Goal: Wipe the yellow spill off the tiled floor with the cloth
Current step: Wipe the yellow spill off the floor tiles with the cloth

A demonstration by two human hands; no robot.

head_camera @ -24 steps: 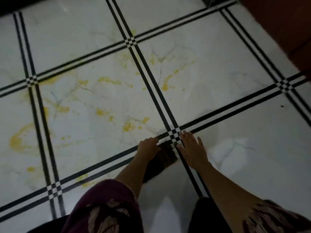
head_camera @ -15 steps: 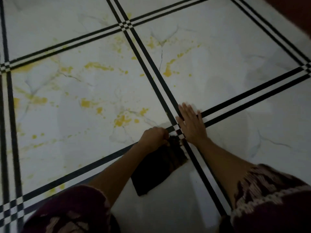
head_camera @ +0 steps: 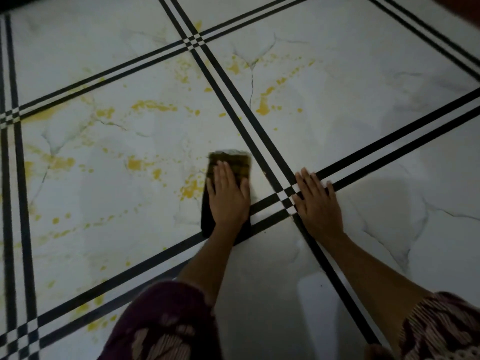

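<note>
1. Floor point(head_camera: 363, 74) of pale marbled tiles is spreading under us, with double black stripes running between the squares.
2. We are seeing the yellow spill point(head_camera: 135, 164) lying in splashes over the tiles left of and beyond our hands, its nearest blot just beside the cloth.
3. We are wearing patterned maroon sleeves point(head_camera: 161, 326).
4. The dark cloth point(head_camera: 233, 162) is lying flat on the spilled tile, near the stripe crossing.
5. Our left hand point(head_camera: 228, 196) is pressing it down with straight fingers; our right hand point(head_camera: 318, 203) is resting flat, fingers spread, on the crossing.
</note>
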